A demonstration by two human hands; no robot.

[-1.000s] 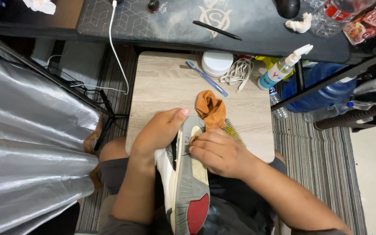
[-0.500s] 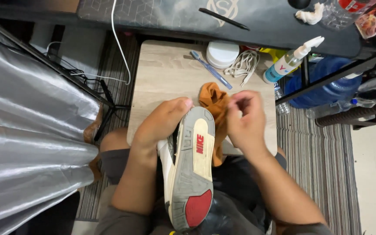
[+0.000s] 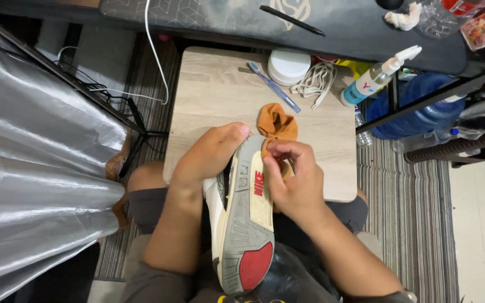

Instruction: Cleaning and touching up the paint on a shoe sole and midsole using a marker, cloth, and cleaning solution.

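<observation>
A white sneaker [image 3: 245, 224] lies sole-up on my lap, its grey and cream sole showing a red heel patch. My left hand [image 3: 211, 154] grips the shoe along its left side near the toe. My right hand [image 3: 290, 179] pinches an orange cloth [image 3: 276, 124] and presses it against the right side of the sole. The rest of the cloth bunches on the small wooden table [image 3: 214, 95] just beyond the toe.
On the table lie a blue toothbrush [image 3: 273, 86], a round white tub [image 3: 288, 66], loose white laces [image 3: 315, 81] and a spray bottle [image 3: 376, 78]. A silver cover [image 3: 35, 179] fills the left. A blue water jug [image 3: 416, 112] and dark desk [image 3: 310, 22] stand beyond.
The shoe has been turned so its whole sole faces up. My right hand lifted off toward the cloth, then came back down onto the sole's right side with the cloth.
</observation>
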